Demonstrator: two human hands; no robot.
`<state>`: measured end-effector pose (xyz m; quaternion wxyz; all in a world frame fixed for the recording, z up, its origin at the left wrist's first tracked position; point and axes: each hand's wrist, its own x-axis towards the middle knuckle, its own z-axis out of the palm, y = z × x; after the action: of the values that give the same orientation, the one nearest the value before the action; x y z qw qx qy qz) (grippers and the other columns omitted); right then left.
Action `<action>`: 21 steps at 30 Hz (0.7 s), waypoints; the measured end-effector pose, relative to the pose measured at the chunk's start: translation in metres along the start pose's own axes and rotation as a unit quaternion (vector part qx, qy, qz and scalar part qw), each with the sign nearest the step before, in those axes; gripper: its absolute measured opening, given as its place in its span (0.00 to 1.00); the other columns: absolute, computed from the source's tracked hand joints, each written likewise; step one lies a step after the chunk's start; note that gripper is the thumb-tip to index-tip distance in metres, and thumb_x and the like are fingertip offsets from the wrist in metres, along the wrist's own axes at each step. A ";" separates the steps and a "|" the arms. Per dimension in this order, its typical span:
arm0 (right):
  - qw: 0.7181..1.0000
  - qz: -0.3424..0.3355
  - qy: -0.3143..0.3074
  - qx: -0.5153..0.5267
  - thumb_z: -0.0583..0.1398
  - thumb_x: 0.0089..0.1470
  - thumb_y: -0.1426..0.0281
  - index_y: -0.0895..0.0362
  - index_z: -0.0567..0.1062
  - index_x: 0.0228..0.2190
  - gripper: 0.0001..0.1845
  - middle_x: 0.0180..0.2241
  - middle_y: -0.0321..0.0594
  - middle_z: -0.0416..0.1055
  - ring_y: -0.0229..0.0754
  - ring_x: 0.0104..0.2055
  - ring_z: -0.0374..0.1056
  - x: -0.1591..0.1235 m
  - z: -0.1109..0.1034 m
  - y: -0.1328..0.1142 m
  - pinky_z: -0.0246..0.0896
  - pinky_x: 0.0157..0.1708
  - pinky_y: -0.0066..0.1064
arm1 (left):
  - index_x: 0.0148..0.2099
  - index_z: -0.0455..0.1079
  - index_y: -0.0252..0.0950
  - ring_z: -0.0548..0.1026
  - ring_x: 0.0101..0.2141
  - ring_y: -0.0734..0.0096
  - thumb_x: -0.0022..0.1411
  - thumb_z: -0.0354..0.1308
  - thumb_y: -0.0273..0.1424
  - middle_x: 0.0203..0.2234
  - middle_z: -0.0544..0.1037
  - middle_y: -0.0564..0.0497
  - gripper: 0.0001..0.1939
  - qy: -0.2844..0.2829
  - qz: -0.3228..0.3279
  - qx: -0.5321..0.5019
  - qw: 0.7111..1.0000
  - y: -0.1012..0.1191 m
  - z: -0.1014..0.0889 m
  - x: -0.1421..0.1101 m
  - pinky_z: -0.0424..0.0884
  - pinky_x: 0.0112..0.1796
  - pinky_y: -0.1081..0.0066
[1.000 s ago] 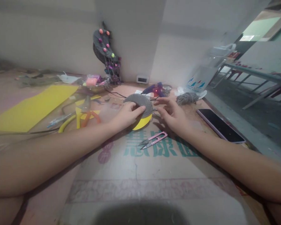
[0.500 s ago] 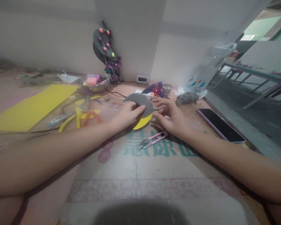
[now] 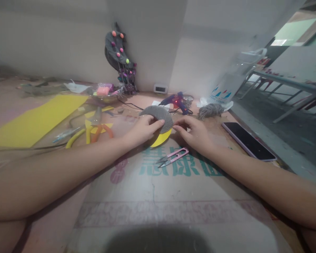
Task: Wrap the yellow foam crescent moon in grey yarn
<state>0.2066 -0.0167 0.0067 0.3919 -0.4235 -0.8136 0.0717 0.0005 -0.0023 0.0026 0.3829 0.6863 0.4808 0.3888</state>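
A crescent wrapped in grey yarn [image 3: 165, 116] is held by my left hand [image 3: 145, 128], its thumb on top and the other fingers largely hidden beneath. From under the crescent's lower edge a curved piece of yellow card [image 3: 162, 140] shows. My right hand [image 3: 194, 133] is at the crescent's right edge, thumb and forefinger pinched together. Whatever lies between those fingertips is too small to make out. Thread snips with pink handles [image 3: 177, 154] lie on the board just below my right hand.
A glue gun with a red light [image 3: 177, 101] and a grey yarn bundle [image 3: 210, 110] lie beyond my hands. At right is a phone [image 3: 249, 141]. Pliers [image 3: 96, 121], yellow card [image 3: 39, 121] and a bowl [image 3: 106, 97] are at left. A decorated crescent [image 3: 114, 52] leans on the wall.
My right hand's fingers have come together into a pinch at the crescent's right edge. The crescent and my left hand are almost unmoved.
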 end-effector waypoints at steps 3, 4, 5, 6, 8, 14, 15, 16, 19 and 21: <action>1.000 0.001 0.005 -0.010 0.61 0.58 0.69 0.55 0.75 0.31 0.05 0.29 0.39 0.75 0.40 0.30 0.66 0.000 0.001 0.001 0.59 0.31 0.32 | 0.28 0.66 0.36 0.66 0.22 0.73 0.61 0.57 0.45 0.19 0.68 0.54 0.18 -0.013 -0.021 0.002 1.000 0.000 0.000 -0.001 0.59 0.25 0.71; 1.000 0.002 0.005 -0.011 0.61 0.58 0.68 0.55 0.75 0.31 0.05 0.29 0.39 0.75 0.40 0.30 0.65 -0.001 0.001 0.001 0.59 0.30 0.32 | 0.28 0.66 0.36 0.65 0.22 0.73 0.61 0.57 0.45 0.19 0.68 0.54 0.18 -0.014 -0.023 0.005 1.000 0.001 0.000 -0.001 0.59 0.24 0.71; 1.000 0.002 0.005 -0.012 0.61 0.58 0.68 0.55 0.75 0.31 0.05 0.29 0.39 0.75 0.40 0.29 0.65 -0.001 0.001 0.001 0.58 0.30 0.32 | 0.28 0.66 0.36 0.66 0.22 0.73 0.61 0.57 0.44 0.19 0.68 0.54 0.18 -0.016 -0.023 0.007 1.000 0.001 -0.001 -0.001 0.59 0.24 0.71; 1.000 0.002 0.005 -0.012 0.61 0.58 0.68 0.56 0.75 0.31 0.05 0.29 0.39 0.75 0.40 0.29 0.65 -0.001 0.001 0.002 0.58 0.30 0.32 | 0.28 0.66 0.36 0.66 0.22 0.73 0.61 0.57 0.45 0.19 0.69 0.54 0.18 -0.018 -0.022 0.008 1.000 0.001 -0.001 -0.001 0.59 0.24 0.71; 1.000 -0.001 0.003 -0.014 0.61 0.58 0.68 0.56 0.75 0.31 0.05 0.29 0.39 0.75 0.40 0.29 0.66 -0.001 0.001 0.002 0.58 0.30 0.32 | 0.27 0.66 0.36 0.66 0.22 0.72 0.61 0.56 0.45 0.19 0.68 0.54 0.18 -0.024 -0.021 0.009 0.999 0.001 0.000 -0.001 0.59 0.24 0.71; 1.000 0.002 -0.003 -0.010 0.60 0.59 0.69 0.56 0.75 0.33 0.05 0.31 0.40 0.76 0.41 0.31 0.68 -0.001 0.002 0.004 0.59 0.31 0.32 | 0.29 0.67 0.35 0.69 0.25 0.70 0.60 0.56 0.46 0.23 0.72 0.52 0.18 -0.016 -0.009 0.015 1.000 -0.001 0.000 0.000 0.62 0.27 0.70; 1.000 0.003 -0.005 -0.008 0.59 0.59 0.70 0.56 0.75 0.34 0.05 0.32 0.40 0.76 0.42 0.32 0.69 -0.001 0.002 0.004 0.60 0.31 0.32 | 0.30 0.68 0.35 0.69 0.26 0.70 0.60 0.56 0.46 0.23 0.72 0.52 0.19 -0.016 -0.007 0.014 1.000 -0.001 0.000 0.000 0.62 0.28 0.70; 1.000 0.004 -0.007 -0.008 0.59 0.59 0.70 0.56 0.75 0.36 0.05 0.33 0.41 0.77 0.42 0.33 0.70 -0.001 0.002 0.005 0.61 0.32 0.32 | 0.30 0.68 0.35 0.69 0.26 0.70 0.60 0.56 0.46 0.23 0.72 0.52 0.19 -0.016 -0.007 0.012 1.000 -0.001 0.000 0.000 0.63 0.28 0.70; 1.000 -0.006 -0.010 -0.005 0.56 0.59 0.71 0.55 0.76 0.37 0.08 0.36 0.42 0.78 0.44 0.37 0.71 -0.001 0.001 0.006 0.63 0.36 0.34 | 0.30 0.68 0.35 0.69 0.27 0.70 0.60 0.57 0.45 0.24 0.72 0.52 0.18 -0.015 -0.006 0.009 1.000 -0.001 -0.001 0.000 0.63 0.29 0.70; 1.000 -0.021 -0.013 0.001 0.54 0.61 0.70 0.55 0.76 0.36 0.10 0.36 0.42 0.78 0.45 0.38 0.71 0.000 0.000 0.006 0.63 0.38 0.35 | 0.30 0.68 0.35 0.69 0.27 0.70 0.60 0.57 0.45 0.25 0.73 0.52 0.18 -0.013 0.002 0.003 1.000 0.000 -0.001 0.000 0.63 0.29 0.69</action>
<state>0.2106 -0.0130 0.0041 0.3829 -0.4054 -0.8272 0.0696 -0.0003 -0.0019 0.0027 0.3860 0.6935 0.4758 0.3792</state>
